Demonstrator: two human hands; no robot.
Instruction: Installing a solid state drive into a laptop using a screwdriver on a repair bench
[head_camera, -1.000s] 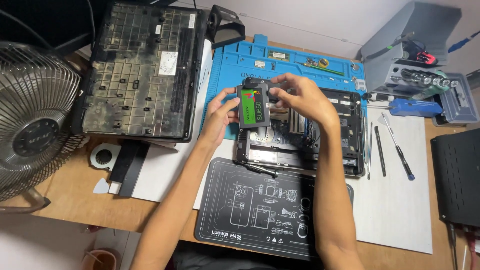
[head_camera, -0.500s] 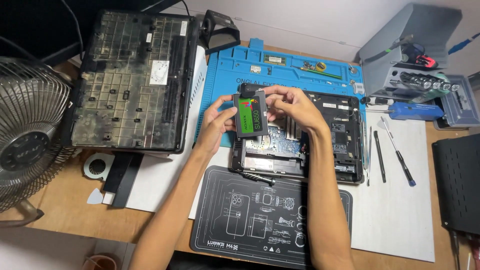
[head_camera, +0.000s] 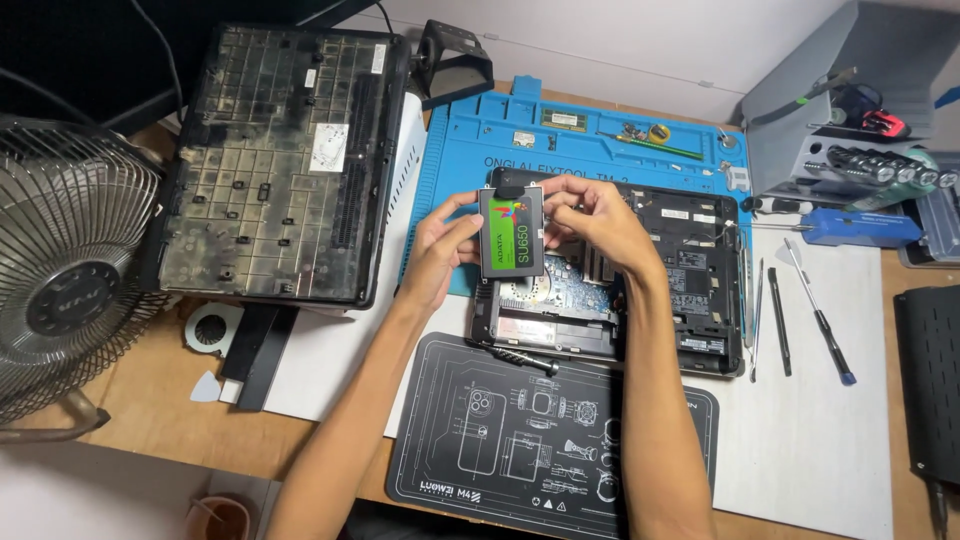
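Note:
A thin rectangular solid-state drive (head_camera: 511, 233) with a black case and a green label is held upright over an opened laptop chassis (head_camera: 680, 290). My left hand (head_camera: 440, 245) grips the drive's left edge. My right hand (head_camera: 590, 222) holds its right edge and top corner. The drive hovers above the chassis's left bay, where bare circuit board and metal show. A small black screwdriver (head_camera: 520, 357) lies across the chassis's front edge.
A dusty laptop bottom cover (head_camera: 280, 160) lies at the left beside a metal fan (head_camera: 60, 270). A blue repair mat (head_camera: 560, 130) sits under the chassis, a black mat (head_camera: 500, 440) in front. Screwdrivers and tweezers (head_camera: 800, 310) lie at the right by a grey tool stand (head_camera: 820, 110).
Both hands have kept hold of the drive and turned its label more squarely toward the camera. The view has shifted slightly.

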